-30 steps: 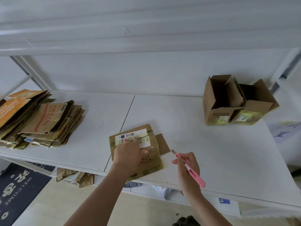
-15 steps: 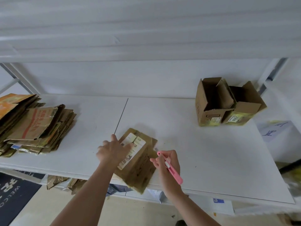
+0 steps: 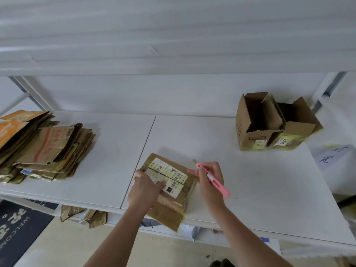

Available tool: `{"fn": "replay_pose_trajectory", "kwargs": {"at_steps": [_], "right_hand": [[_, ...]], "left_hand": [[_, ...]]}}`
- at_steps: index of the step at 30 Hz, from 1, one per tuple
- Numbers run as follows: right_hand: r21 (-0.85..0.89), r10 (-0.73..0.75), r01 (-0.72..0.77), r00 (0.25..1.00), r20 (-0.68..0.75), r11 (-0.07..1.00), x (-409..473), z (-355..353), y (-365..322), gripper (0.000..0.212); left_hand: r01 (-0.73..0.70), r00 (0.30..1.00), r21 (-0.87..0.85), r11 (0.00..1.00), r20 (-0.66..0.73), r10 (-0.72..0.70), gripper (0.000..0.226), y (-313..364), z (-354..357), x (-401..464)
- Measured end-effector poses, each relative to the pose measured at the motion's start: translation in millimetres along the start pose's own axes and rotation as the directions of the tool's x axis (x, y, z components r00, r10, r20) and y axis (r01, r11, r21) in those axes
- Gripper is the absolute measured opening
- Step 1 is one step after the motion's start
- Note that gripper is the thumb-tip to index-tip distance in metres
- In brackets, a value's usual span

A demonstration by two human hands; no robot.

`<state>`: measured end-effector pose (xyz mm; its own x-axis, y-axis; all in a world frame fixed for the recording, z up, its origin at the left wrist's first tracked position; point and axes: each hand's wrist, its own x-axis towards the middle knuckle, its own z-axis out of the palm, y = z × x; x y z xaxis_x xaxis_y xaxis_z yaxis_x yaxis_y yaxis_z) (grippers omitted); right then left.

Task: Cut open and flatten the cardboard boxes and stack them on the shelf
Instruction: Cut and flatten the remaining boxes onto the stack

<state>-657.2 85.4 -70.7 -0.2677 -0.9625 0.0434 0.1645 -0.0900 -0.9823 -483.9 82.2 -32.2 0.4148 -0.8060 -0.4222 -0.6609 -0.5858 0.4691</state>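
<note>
Head view: left hand [image 3: 143, 191] presses one flattened box [image 3: 169, 189], right hand [image 3: 209, 182] grips one cutter [image 3: 213, 179], two open boxes [image 3: 273, 122]

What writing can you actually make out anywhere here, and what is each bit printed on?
"2959": yellow-edged label on the right open box.
"WELCO", cut off by the frame edge: dark floor mat.
Shipping label on the box being cut: barcodes and print, too small to read.
Red print on the flattened stack: blurred.
Handwriting on the white sheet: not legible.

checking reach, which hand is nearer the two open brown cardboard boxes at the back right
Right. The right hand, holding the pink cutter, is nearer the open boxes; the left hand presses the flattened labelled box, farther left.
</note>
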Motion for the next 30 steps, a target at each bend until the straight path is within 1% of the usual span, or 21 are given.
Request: {"fn": "replay_pose_trajectory", "kwargs": {"at_steps": [1,2,3,4,5,6,7,8,10,13,14,16,17,18,19,21,23,26,30], "right_hand": [[-0.001,0.026,-0.026,0.999,0.027,1.000,7,0,-1,0.005],[0.011,0.050,-0.050,0.998,0.035,0.999,13,0,-2,0.004],[0.026,0.068,-0.069,0.997,0.021,0.997,17,-2,-1,0.004],[0.034,0.080,-0.080,0.997,-0.010,0.996,18,-5,0,0.003],[0.031,0.090,-0.089,0.995,-0.046,0.996,17,-8,1,0.003],[0.028,0.105,-0.104,0.992,-0.072,0.994,13,-13,4,0.004],[0.035,0.126,-0.124,0.989,-0.083,0.992,8,-17,7,0.004],[0.053,0.148,-0.144,0.986,-0.078,0.988,1,-21,11,0.004],[0.075,0.183,-0.179,0.982,-0.049,0.981,-13,-26,18,0.005],[0.068,0.204,-0.201,0.978,-0.050,0.977,-19,-29,23,0.006],[0.062,0.205,-0.201,0.977,-0.054,0.978,-17,-29,23,0.006],[0.071,0.212,-0.208,0.975,-0.063,0.976,-12,-29,22,0.006],[0.086,0.221,-0.215,0.973,-0.063,0.973,-9,-30,22,0.005],[0.096,0.226,-0.220,0.972,-0.058,0.971,-7,-30,21,0.005],[0.100,0.226,-0.221,0.973,-0.050,0.970,-4,-30,21,0.006],[0.091,0.213,-0.210,0.976,-0.032,0.974,-2,-30,21,0.008],[0.078,0.198,-0.196,0.980,-0.025,0.978,0,-27,21,0.007],[0.048,0.166,-0.164,0.986,-0.033,0.985,2,-25,22,0.006],[-0.002,0.152,-0.152,0.988,-0.023,0.988,7,-23,23,0.008]], "left_hand": [[-0.041,0.996,0.189,0.981,-0.073,0.056,0.067,-2,2,-1],[-0.102,0.982,0.311,0.945,-0.118,0.145,0.072,-5,3,0],[-0.187,0.960,0.377,0.907,-0.124,0.250,0.075,-7,4,4],[-0.296,0.931,0.413,0.861,-0.078,0.357,0.075,-9,4,9],[-0.398,0.899,0.428,0.812,0.004,0.438,0.072,-13,3,16],[-0.467,0.875,0.409,0.784,0.086,0.477,0.067,-18,1,24],[-0.494,0.868,0.358,0.793,0.147,0.475,0.064,-23,-2,31],[-0.490,0.872,0.289,0.823,0.174,0.458,0.064,-28,-5,36],[-0.447,0.894,0.201,0.872,0.147,0.424,0.067,-34,-6,40],[-0.362,0.932,0.182,0.914,0.078,0.354,0.071,-24,6,27],[-0.341,0.940,0.202,0.918,0.062,0.336,0.074,-19,12,22],[-0.326,0.940,0.341,0.882,0.015,0.342,0.081,-10,18,13],[-0.331,0.929,0.434,0.838,-0.006,0.370,0.085,-6,17,11],[-0.350,0.916,0.500,0.792,0.007,0.401,0.089,-2,14,11],[-0.380,0.909,0.505,0.775,0.048,0.415,0.094,0,11,13],[-0.425,0.904,0.421,0.801,0.160,0.396,0.100,4,4,17],[-0.456,0.890,0.426,0.781,0.218,0.400,0.100,4,-3,20],[-0.490,0.872,0.461,0.740,0.253,0.420,0.100,3,-8,22],[-0.475,0.880,0.454,0.753,0.253,0.402,0.103,3,-8,21]]}}
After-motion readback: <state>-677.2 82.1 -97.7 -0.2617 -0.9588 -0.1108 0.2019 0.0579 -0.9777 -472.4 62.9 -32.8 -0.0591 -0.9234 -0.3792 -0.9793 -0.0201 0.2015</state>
